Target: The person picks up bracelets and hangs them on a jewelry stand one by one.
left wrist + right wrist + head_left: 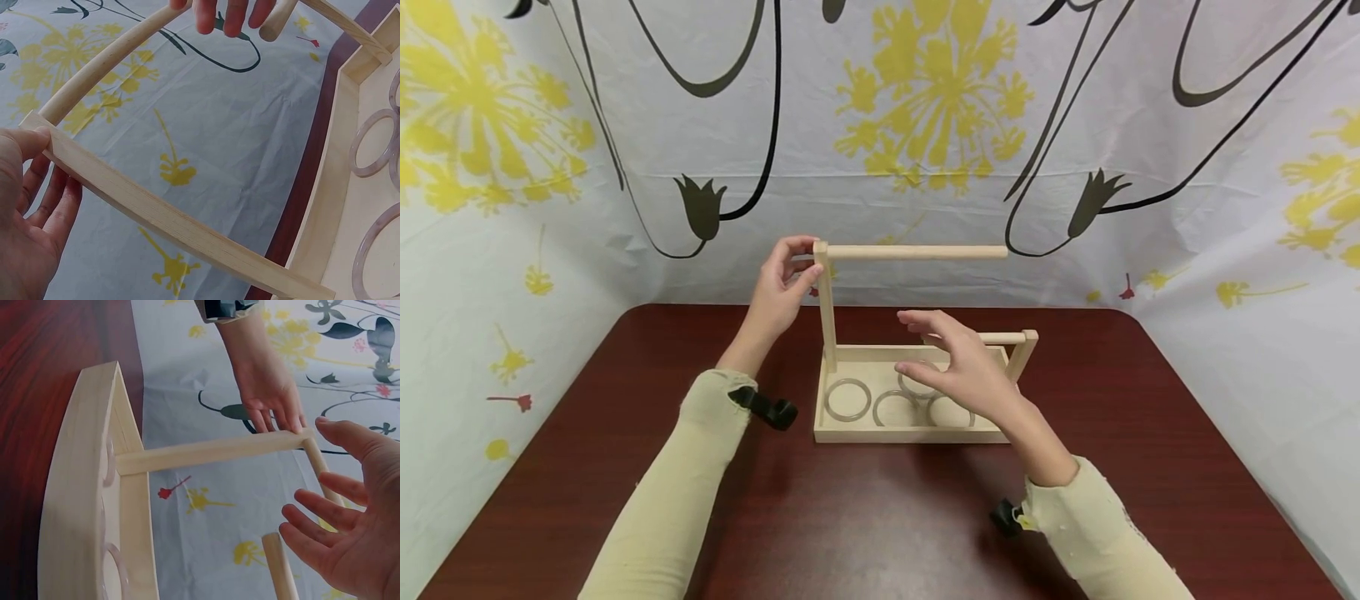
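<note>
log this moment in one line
left hand pinches tall post near top | right hand holds nothing | four rings lie in tray

Dk red tbl [850, 525], wht ylw-flowered cloth [820, 200] behind

Stand [910, 435]: pale wood. Rings [359, 270]: pale greyish-mauve. Table [820, 517]: dark reddish brown, grained. Far cloth [820, 125]: white, printed with yellow blooms [951, 96], dark stems [777, 100], red flowers [522, 402]. Both sleeves [662, 500]: cream; wrist mounts [767, 408], black.
</note>
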Available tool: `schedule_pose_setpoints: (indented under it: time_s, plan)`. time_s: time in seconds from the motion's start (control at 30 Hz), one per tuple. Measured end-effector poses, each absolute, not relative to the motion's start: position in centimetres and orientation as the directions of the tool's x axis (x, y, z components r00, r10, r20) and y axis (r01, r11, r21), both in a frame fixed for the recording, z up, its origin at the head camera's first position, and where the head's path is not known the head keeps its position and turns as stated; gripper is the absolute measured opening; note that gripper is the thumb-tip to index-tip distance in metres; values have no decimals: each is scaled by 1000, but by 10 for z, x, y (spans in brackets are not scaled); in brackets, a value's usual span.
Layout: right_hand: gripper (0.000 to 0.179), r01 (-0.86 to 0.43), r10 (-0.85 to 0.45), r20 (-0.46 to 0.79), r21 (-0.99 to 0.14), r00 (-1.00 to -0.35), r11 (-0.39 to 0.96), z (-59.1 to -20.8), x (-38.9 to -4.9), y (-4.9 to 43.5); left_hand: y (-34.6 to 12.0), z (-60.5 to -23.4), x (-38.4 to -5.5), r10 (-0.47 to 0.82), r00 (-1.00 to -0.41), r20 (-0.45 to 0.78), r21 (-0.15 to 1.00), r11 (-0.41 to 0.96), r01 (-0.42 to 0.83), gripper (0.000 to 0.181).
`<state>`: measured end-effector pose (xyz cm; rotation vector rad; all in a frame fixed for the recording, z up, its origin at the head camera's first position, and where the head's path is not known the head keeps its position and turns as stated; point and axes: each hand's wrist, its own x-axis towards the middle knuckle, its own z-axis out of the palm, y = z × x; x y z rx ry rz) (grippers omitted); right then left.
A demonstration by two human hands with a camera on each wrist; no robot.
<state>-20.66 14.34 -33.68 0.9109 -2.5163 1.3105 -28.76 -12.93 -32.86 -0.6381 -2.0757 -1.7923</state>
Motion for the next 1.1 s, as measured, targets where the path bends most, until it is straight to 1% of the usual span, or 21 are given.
schedule_pose_setpoints:
  time_s: [0.3,0.5,0.63,0.87,1.1]
  plan:
    - [58,-563,-465,380,-743,-799,361,-349,-208,128,-129,-328,-286,122,-855,505,849,107,517,37]
    - [56,-567,-495,372,-753,-785,333,-359,-208,116,-130,-329,-287,123,-851,510,845,110,523,37]
    - [56,-550,-499,361,-777,-788,307,-369,-210,109,-130,-329,-286,123,-847,517,840,117,529,37]
    - [53,-504,-477,337,-817,-811,280,-391,-219,98,-129,-328,-286,119,-847,517,843,102,529,38]
    - [53,-433,-451,269,-845,-851,314,-411,-226,87,-129,-329,-287,113,-849,517,847,81,526,38]
